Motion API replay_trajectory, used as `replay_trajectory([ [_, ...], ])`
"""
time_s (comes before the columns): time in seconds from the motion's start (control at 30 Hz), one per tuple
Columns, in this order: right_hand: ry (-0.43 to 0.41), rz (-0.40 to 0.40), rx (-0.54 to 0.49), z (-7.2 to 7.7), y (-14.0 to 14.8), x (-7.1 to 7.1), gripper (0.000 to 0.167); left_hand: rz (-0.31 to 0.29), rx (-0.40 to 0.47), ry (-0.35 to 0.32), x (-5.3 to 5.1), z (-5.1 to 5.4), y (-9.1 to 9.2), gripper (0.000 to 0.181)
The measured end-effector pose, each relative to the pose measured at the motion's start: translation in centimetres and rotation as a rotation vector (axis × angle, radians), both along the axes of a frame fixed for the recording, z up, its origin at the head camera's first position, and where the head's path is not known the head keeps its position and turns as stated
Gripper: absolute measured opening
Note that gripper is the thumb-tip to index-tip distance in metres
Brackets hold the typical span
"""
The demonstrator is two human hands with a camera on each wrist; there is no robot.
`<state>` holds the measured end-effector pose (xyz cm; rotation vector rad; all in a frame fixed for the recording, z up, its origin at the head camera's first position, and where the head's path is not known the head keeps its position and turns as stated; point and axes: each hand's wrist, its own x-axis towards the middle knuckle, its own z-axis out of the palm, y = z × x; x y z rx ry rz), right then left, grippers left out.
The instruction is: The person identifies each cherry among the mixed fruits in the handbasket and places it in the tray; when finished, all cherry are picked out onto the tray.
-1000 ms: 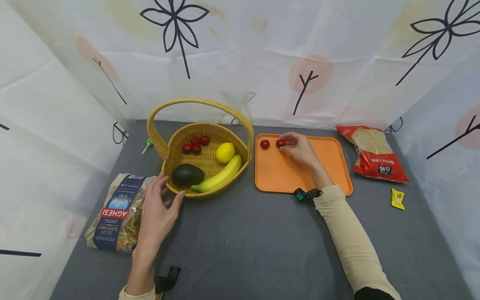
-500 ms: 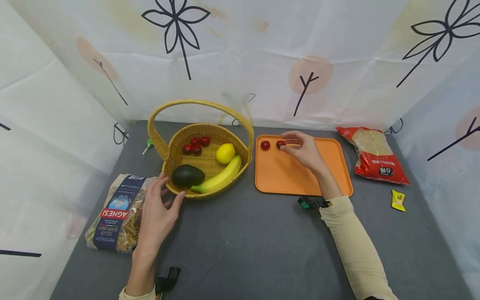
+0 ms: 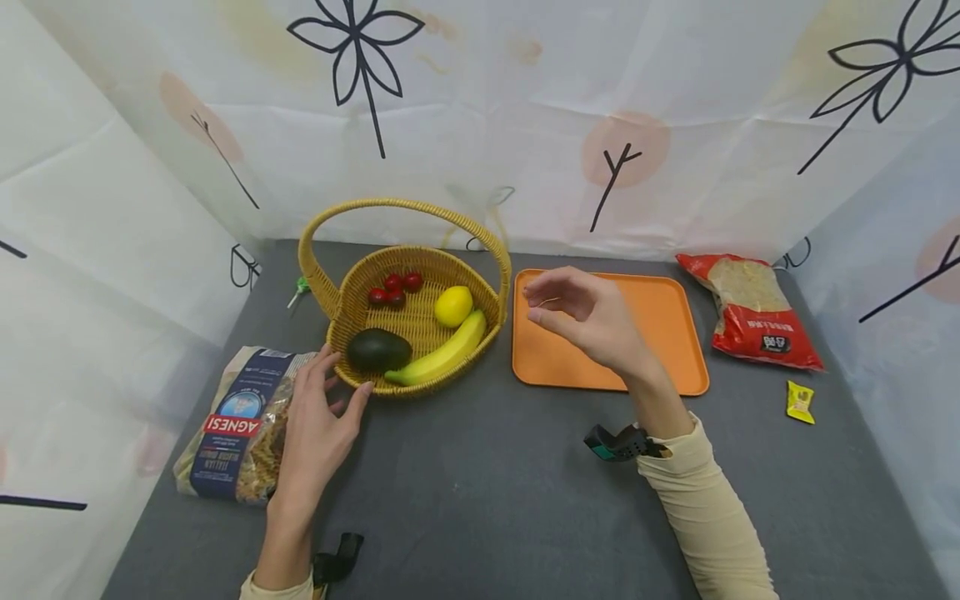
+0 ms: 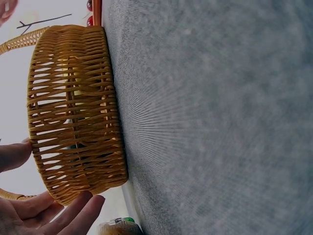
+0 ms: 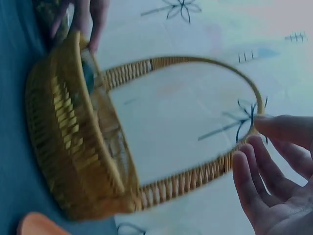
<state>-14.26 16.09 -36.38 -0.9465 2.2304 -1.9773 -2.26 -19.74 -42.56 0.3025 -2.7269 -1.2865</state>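
Note:
A yellow wicker basket point(image 3: 491, 329) with a tall handle holds several dark red cherries point(image 3: 393, 283), a lemon point(image 3: 453, 307), a banana point(image 3: 442, 354) and an avocado point(image 3: 378, 350). At its near left corner my left hand point(image 3: 318, 421) grips it, thumb by the rim, fingers along the side. My right hand point(image 3: 588, 321) hovers over the left part of the orange tray point(image 3: 663, 333), fingers loosely curved around nothing. The right wrist view shows the basket's handle behind those fingers. Two cherries point(image 4: 90, 21) at the tray appear in the left wrist view; the right hand hides them from the head camera.
Left of the basket lies a pasta bag point(image 3: 232, 425), partly behind my left hand. A red and clear food bag point(image 3: 753, 312) lies right of the tray, with a small yellow packet point(image 3: 800, 402) nearer. A small green-topped item point(image 3: 300, 287) lies behind. Patterned cloth walls surround the grey table.
My right hand has let go of the cherry on the tray, lifted, and come left and nearer. My left hand and the basket stay in place.

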Motion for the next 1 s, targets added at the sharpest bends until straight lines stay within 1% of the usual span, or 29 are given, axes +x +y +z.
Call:
replay_trajectory([
  [0.13, 0.027, 0.107, 0.021, 0.6, -2.1, 0.9, 0.033, 0.003, -0.001, -0.004, 0.0, 0.1, 0.0, 0.068],
  [0.27, 0.022, 0.171, 0.089, 0.6, -4.6, 1.0, 0.034, 0.005, -0.003, -0.008, -0.1, 0.2, 0.1, 0.068],
  [0.37, 0.002, 0.202, 0.124, 0.3, -6.7, 0.5, 0.034, 0.004, -0.003, -0.007, -0.1, 0.2, 0.1, 0.068],
  [0.5, -0.036, 0.23, 0.146, -0.5, -9.4, -0.9, 0.033, 0.003, -0.002, -0.008, -0.1, 0.1, 0.1, 0.068],
  [0.6, -0.06, 0.217, 0.175, -1.2, -11.0, -2.2, 0.033, 0.002, -0.001, -0.011, -0.1, 0.2, 0.1, 0.069],
  [0.8, -0.122, 0.151, 0.235, -2.6, -14.1, -5.0, 0.034, 0.005, -0.012, -0.016, -0.1, 0.2, 0.1, 0.069],
  [0.9, -0.177, 0.121, 0.251, -3.3, -15.5, -6.2, 0.036, 0.006, -0.014, -0.013, -0.1, 0.2, 0.1, 0.069],
  [1.0, -0.239, 0.088, 0.281, -3.8, -16.8, -7.0, 0.039, 0.008, -0.012, -0.013, -0.1, 0.2, 0.1, 0.069],
])
